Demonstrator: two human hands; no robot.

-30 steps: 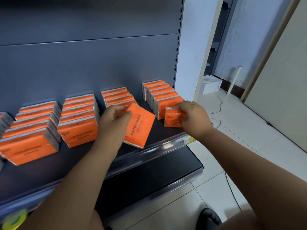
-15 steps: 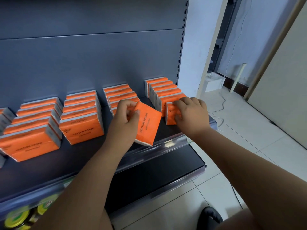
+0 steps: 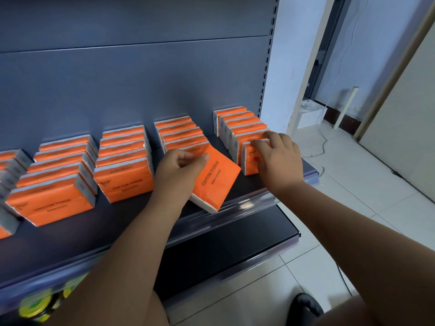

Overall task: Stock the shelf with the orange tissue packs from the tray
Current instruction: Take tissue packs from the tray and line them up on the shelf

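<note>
- My left hand pinches a flat orange tissue pack printed "COTTON TISSUE" by its upper left corner, with the thumb on the printed face and the fingers curled behind it.
- That pack is tilted, one corner pointing down toward the clear plastic rail along the shelf's front edge. It sits just in front of the third row of packs. I cannot tell whether its lower edge touches the shelf.
- My right hand lies over the front pack of the right-most row. The fingers are loosely spread and laid across its top edge, pressing on it rather than closing round it.
- That front pack stands upright on the dark grey metal shelf, touching the pack behind it in its row.
- More orange packs stand in rows on the shelf to the left, including a second row and another row beside it, each running back toward the blue-grey back panel.
- A lower black shelf juts out beneath, and yellow-lidded jars show at the bottom left.
- To the right I see white floor tiles and a black shoe.
</note>
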